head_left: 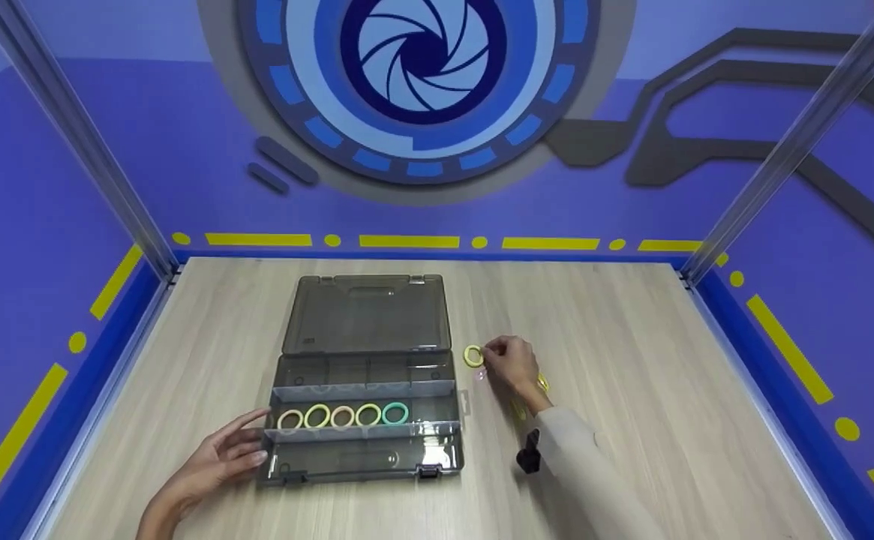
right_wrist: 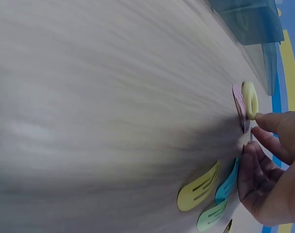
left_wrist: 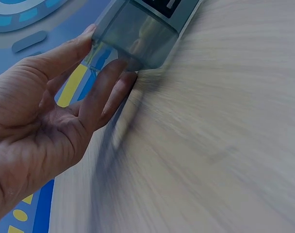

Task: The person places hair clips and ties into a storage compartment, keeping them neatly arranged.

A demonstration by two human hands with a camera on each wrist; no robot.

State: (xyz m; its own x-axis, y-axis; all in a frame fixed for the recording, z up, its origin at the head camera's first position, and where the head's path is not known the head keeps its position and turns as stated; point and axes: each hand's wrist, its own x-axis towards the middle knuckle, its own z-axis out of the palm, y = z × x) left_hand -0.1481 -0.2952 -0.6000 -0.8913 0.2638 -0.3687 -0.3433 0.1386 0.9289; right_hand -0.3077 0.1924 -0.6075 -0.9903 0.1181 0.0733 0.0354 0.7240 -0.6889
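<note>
A yellow hair tie [head_left: 467,358] is pinched at its near side by the thumb and index fingertip of my right hand [head_left: 512,361], close over the table right of the box. Beside it lies a pink snap hair clip [right_wrist: 239,103]. My left hand [head_left: 219,459] touches the left end of a smoky clear plastic box [head_left: 437,375] with relaxed, spread fingers [left_wrist: 106,82]. The box's lid [head_left: 367,315] is folded back, away from me. Several hair ties stand in a row in its middle compartment, with a green hair tie [head_left: 395,404] rightmost.
Under and behind the right wrist lie more snap clips: a yellow clip [right_wrist: 198,188], a blue clip [right_wrist: 227,184] and a green clip [right_wrist: 212,216]. Clear dividers [head_left: 361,391] split the box lengthwise. Printed blue walls [head_left: 144,165] enclose the wooden table [head_left: 594,322].
</note>
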